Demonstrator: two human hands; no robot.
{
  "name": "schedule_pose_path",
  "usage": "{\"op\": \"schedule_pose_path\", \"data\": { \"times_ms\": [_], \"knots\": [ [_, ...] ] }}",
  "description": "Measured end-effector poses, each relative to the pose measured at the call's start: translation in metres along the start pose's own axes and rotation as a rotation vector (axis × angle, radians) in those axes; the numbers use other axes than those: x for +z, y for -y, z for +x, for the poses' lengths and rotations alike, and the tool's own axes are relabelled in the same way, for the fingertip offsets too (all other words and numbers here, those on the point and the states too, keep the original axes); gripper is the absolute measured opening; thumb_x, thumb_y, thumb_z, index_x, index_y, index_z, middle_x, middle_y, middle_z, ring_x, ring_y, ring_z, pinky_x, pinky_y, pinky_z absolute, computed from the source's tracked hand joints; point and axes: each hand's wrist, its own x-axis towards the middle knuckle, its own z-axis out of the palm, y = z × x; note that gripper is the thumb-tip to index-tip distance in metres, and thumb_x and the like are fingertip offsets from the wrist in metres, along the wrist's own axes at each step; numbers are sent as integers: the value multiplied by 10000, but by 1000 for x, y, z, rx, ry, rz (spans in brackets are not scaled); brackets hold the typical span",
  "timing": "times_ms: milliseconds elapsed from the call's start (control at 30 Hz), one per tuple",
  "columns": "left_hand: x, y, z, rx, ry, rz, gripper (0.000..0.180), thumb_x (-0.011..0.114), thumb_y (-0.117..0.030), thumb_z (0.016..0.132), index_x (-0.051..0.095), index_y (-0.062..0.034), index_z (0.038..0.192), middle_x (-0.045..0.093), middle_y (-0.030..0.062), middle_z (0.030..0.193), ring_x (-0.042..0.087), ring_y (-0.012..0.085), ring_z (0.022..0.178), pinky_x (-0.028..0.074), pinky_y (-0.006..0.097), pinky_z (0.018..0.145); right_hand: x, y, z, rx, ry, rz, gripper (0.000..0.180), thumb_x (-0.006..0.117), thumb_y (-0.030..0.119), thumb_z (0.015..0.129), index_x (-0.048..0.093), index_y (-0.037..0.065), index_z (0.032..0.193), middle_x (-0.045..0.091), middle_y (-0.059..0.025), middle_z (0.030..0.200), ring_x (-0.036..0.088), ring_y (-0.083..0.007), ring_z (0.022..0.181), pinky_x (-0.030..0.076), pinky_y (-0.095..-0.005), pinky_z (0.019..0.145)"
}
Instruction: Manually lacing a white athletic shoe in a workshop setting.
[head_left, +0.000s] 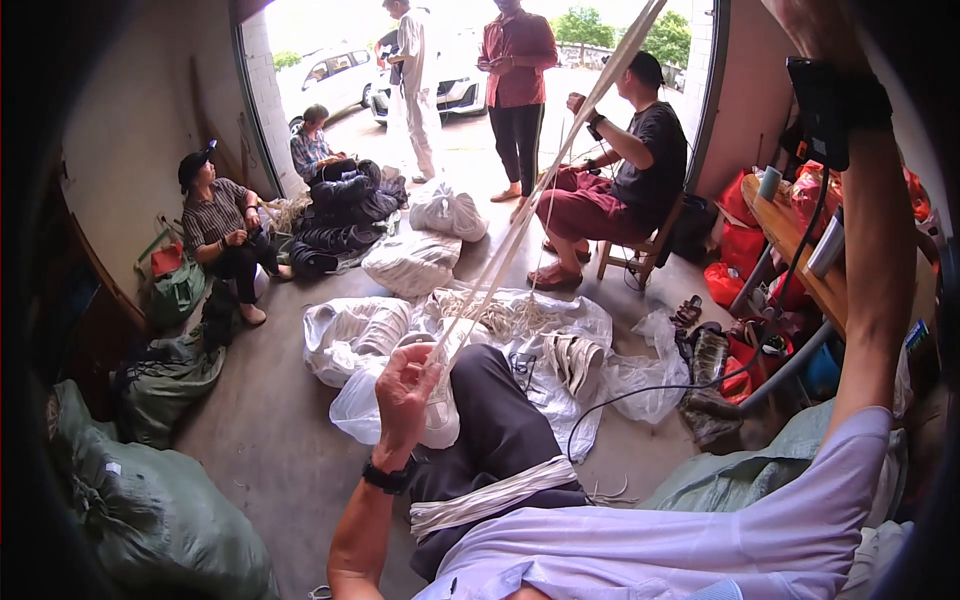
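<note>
My left hand [403,392] is closed in a pinch at my raised knee. Its fingers hold long white laces [530,205], which stretch taut from there up and to the right, past the top edge. Just under these fingers a white shoe [441,420] rests against my knee, partly covered by the hand. My right arm reaches high at the right; only part of my right hand [805,25] shows at the top edge, its fingers cut off. A bundle of white laces [490,497] lies across my thigh.
White bags with shoe pieces [355,335] spread over the floor ahead. Green sacks [160,500] stand at the left. A wooden bench [800,255] and red bags [738,285] are at the right. A black cable [640,388] hangs from my right wrist. Several people sit or stand near the doorway.
</note>
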Motion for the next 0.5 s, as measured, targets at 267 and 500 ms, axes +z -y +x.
{"op": "schedule_pose_path", "data": {
  "times_ms": [267,500],
  "knots": [
    [-45,9,0,-50,-164,-90,154,632,-131,978,686,3,1032,663,7,761,582,77,698,443,233,710,34,-37,-31,144,-503,-91,109,597,112,961,602,54,869,528,5,696,461,-83,559,361,-237,490],
    [-102,55,-5,-297,-382,-585,217,567,-183,1011,660,-6,1097,662,25,850,630,110,763,508,256,757,-41,-78,-78,425,-675,-198,262,632,160,986,644,8,1199,702,-110,1143,667,-218,1060,505,-302,989]
  ]
}}
